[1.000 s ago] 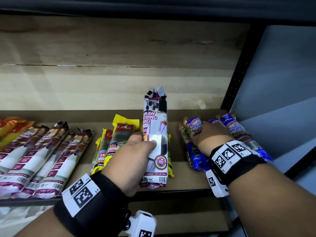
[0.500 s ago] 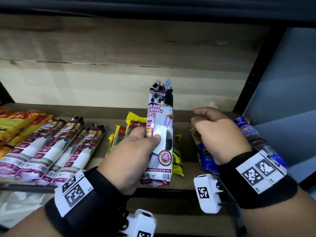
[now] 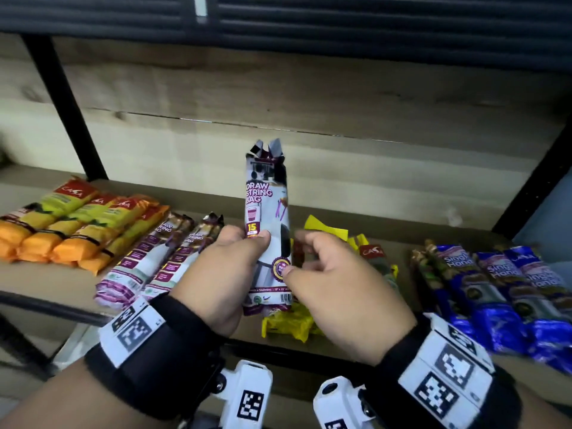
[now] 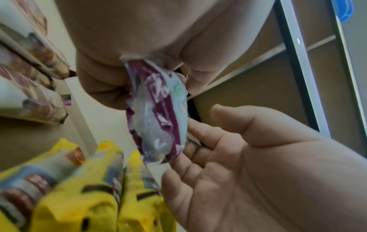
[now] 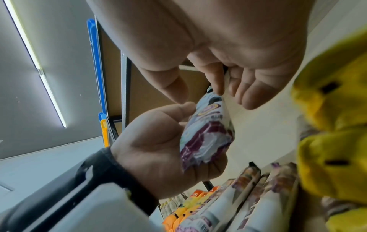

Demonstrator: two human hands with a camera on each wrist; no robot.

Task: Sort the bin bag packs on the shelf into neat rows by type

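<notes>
My left hand (image 3: 244, 252) grips a white and purple draw string bag pack (image 3: 267, 205) around its lower half and holds it upright above the shelf (image 3: 402, 236). My right hand (image 3: 315, 267) is at the pack's right side. Its thumb lies near the purple badge and its fingers reach behind. In the left wrist view the right hand (image 4: 228, 149) shows an open palm, fingertips touching the pack (image 4: 158, 113) and the thumb apart from it. The right wrist view shows one fingertip on the pack (image 5: 208, 133).
Matching white and purple packs (image 3: 148, 264) lie in a row to the left, with orange and yellow packs (image 3: 71, 230) beyond them. Yellow packs (image 3: 288, 323) lie loose under my hands. Blue packs (image 3: 501, 289) lie at the right. Black posts (image 3: 71, 119) flank the shelf.
My right hand has left the blue packs and come left to the upright pack. My left hand has kept its grip on that pack, and the view has swung left.
</notes>
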